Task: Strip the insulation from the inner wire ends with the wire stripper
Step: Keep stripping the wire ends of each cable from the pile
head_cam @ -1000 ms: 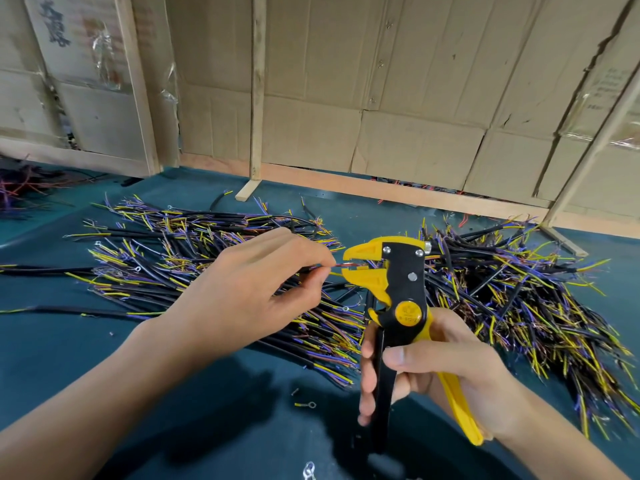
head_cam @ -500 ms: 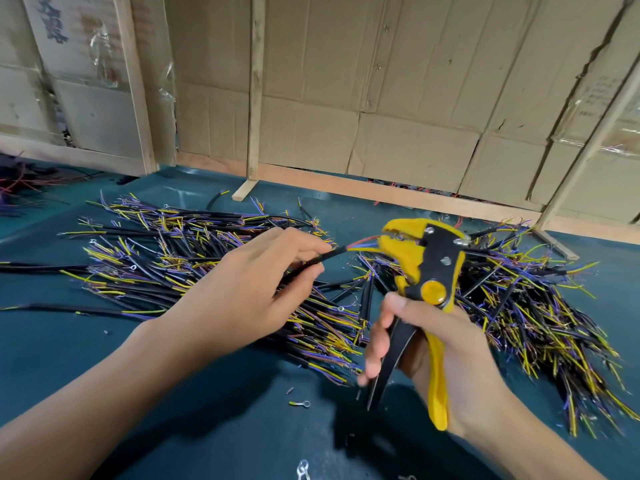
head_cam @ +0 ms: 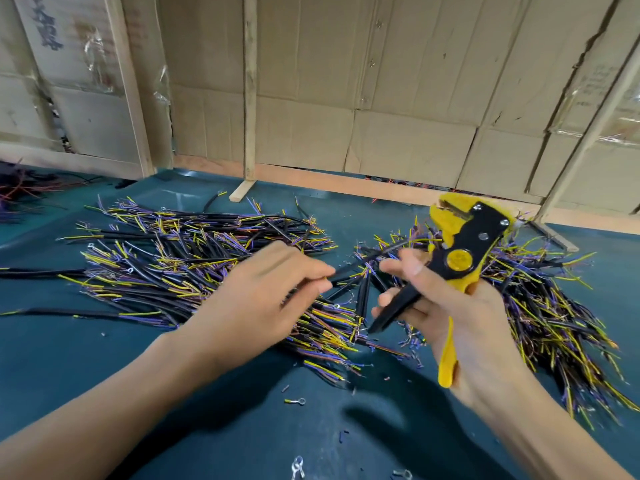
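Note:
My right hand (head_cam: 460, 317) grips a yellow and black wire stripper (head_cam: 457, 254) by its handles, jaws tilted up and to the right with nothing in them. My left hand (head_cam: 263, 299) pinches a black cable (head_cam: 360, 265) between thumb and fingertips; the cable runs right toward my right thumb, and its far end touches or nears that thumb, blurred. Below both hands lies a pile of black cables with yellow and purple inner wires (head_cam: 180, 268). A second such pile (head_cam: 540, 299) spreads behind my right hand.
The cables lie on a dark teal table cover (head_cam: 104, 368) scattered with small ring terminals (head_cam: 298, 401) and insulation scraps. A cardboard wall with wooden battens (head_cam: 249, 91) closes off the back. More wires (head_cam: 20, 188) sit at the far left.
The stripper has swung away from the cable, up and to the right, its jaws now empty. My left hand has moved right and lower with the cable, toward my right thumb.

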